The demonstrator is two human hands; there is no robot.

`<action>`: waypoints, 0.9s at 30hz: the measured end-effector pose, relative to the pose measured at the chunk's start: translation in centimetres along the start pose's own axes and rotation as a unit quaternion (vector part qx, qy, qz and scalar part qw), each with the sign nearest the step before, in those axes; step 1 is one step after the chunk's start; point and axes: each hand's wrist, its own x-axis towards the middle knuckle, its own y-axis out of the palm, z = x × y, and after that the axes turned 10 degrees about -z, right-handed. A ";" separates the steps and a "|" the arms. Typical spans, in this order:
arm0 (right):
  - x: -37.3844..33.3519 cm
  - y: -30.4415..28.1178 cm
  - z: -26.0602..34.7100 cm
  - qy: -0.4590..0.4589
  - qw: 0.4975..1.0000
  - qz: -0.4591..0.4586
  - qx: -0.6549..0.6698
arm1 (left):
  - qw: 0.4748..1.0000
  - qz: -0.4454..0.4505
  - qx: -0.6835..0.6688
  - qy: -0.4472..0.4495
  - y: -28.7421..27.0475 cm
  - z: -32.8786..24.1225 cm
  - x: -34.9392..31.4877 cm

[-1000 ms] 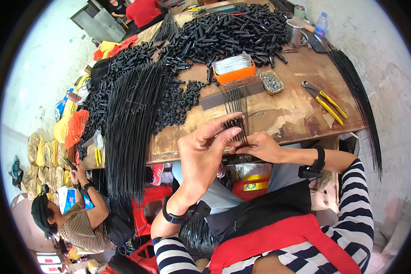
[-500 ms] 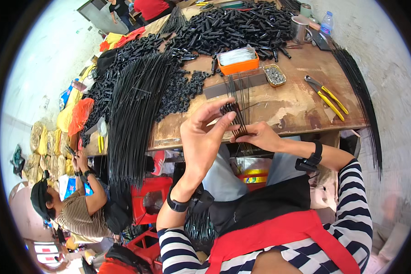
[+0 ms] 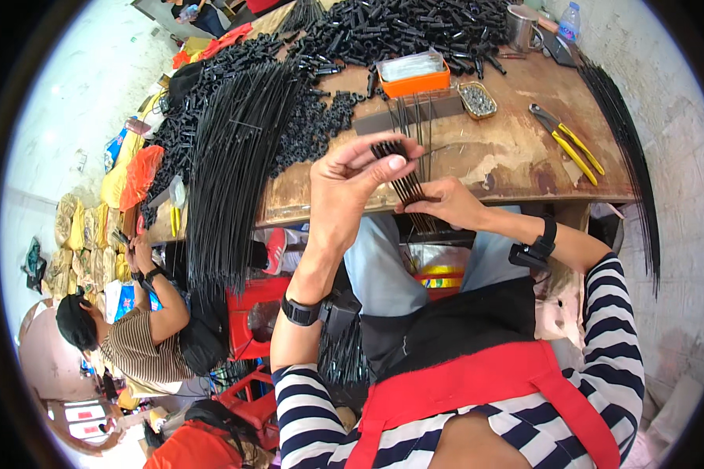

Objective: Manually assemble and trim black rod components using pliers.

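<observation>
Both hands hold a small bundle of thin black rods (image 3: 406,184) upright over the table's near edge. My left hand (image 3: 340,187) pinches its upper end between thumb and fingers, where thicker black ends (image 3: 383,148) show. My right hand (image 3: 450,203) grips the same bundle lower down, its thumb and fingers closed round it. A few more thin rods (image 3: 424,129) lie on the tabletop just beyond the hands, close to a grey-brown bar (image 3: 368,123).
An orange box of pale thin pieces (image 3: 414,87) and a dish of small metal parts (image 3: 477,100) stand beyond. Yellow-handled pliers (image 3: 575,152) lie right. Long black rods (image 3: 238,172) overhang the left edge; black tubes (image 3: 414,31) pile behind. A co-worker (image 3: 137,340) sits left.
The view has tilted, so the table sits higher in it. My left hand has tipped the bundle's upper end slightly left; both hands keep hold of the rods.
</observation>
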 end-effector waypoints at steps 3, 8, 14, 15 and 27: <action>-0.1 0.3 0.6 0.061 0.997 -0.018 0.036 | 1.000 -0.004 -0.007 0.025 -0.1 0.5 -0.3; 0.0 -0.4 3.7 -0.195 0.958 -0.157 -0.138 | 1.000 -0.009 -0.005 0.026 -0.2 0.3 -0.3; 0.3 -0.7 5.8 -0.195 0.954 -0.140 -0.179 | 0.999 -0.001 -0.029 0.032 -0.3 0.6 -0.2; 0.3 -0.6 5.8 -0.201 0.952 -0.146 -0.178 | 0.999 0.001 -0.030 0.034 -0.3 0.7 -0.2; 0.6 -1.0 5.9 -0.267 0.933 -0.142 -0.196 | 1.000 -0.002 -0.019 0.011 -0.8 1.0 -0.1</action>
